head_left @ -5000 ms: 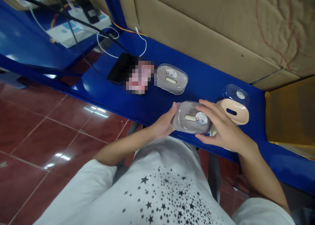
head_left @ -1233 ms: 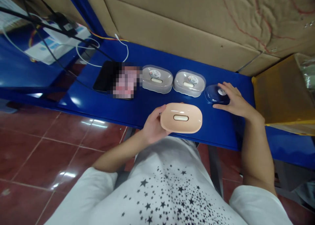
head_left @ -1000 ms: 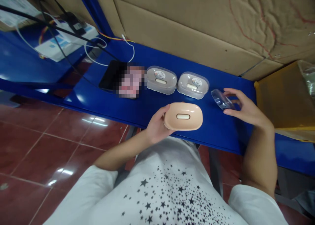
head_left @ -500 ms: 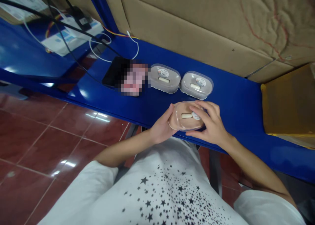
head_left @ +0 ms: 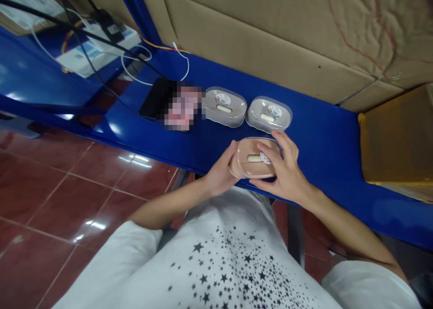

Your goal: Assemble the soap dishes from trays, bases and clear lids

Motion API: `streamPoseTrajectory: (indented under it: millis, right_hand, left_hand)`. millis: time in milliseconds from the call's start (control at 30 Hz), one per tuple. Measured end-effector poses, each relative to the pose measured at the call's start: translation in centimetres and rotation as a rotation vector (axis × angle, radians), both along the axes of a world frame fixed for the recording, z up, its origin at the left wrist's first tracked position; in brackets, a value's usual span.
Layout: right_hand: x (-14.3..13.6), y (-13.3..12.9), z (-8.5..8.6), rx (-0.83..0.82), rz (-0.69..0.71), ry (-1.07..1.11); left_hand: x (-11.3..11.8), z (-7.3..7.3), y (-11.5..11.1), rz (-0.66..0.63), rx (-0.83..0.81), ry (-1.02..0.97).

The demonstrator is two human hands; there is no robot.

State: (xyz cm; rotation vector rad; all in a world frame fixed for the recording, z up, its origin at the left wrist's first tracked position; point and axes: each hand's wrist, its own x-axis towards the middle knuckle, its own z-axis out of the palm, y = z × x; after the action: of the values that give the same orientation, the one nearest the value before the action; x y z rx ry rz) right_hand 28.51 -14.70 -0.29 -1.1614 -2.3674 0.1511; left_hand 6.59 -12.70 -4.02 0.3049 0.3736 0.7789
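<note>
A pinkish-beige oval box with a clear plastic lid (head_left: 248, 167) is held over the near edge of the blue table. Its lid bears a white oblong piece and a round white label. My left hand (head_left: 221, 171) wraps the left end, thumb up along its side. My right hand (head_left: 287, 164) spans the right end: one fingertip rests on the lid by the label, the thumb lies at the near edge, and other fingers reach past the far corner. Just beyond are two similar greyish lidded boxes, a left one (head_left: 216, 115) and a right one (head_left: 257, 117), side by side on the table.
Left of the boxes lies a dark phone-like device (head_left: 154, 103), its screen blurred out. White cables and a power strip (head_left: 81, 61) are at the upper left. A taped cardboard box (head_left: 395, 142) stands at the right of the blue table (head_left: 324, 151), with cardboard sheeting (head_left: 257, 34) behind.
My right hand has shifted slightly left over the lid, and its upper fingers now extend farther past the far corner. The held box stays nearly in place, still in my left hand.
</note>
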Motion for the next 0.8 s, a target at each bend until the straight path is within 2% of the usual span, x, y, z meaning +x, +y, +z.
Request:
streamPoseTrajectory:
  millis: [133,333,433,533,600,667,800]
  right_hand:
    - [1.4,0.2,2.2,-0.178,0.152,-0.082]
    - [3.3,-0.4,4.0,-0.322,0.189,-0.068]
    - [7.8,1.1,5.8,-0.203,0.064,-0.043]
    - [14.5,5.0,6.8,-0.072,-0.168,0.091]
    - [18.3,8.0,6.0,-0.143,-0.245,0.175]
    - [20.7,10.6,4.0,-0.244,-0.338,0.193]
    - [21.6,13.1,-0.1,-0.354,-0.445,0.174]
  left_hand:
    - [0.1,0.2,-0.1,-0.023,0.015,0.034]
    - [-0.1,0.0,-0.1,-0.107,0.084,0.031]
    - [-0.6,0.0,0.4,-0.175,0.076,0.015]
    - [-1.1,0.1,0.8,-0.216,0.062,0.014]
    - [-1.2,0.2,0.9,-0.213,0.069,0.025]
    - [-1.2,0.2,0.8,-0.204,0.081,0.038]
    - [-1.3,0.2,0.7,-0.204,0.085,0.043]
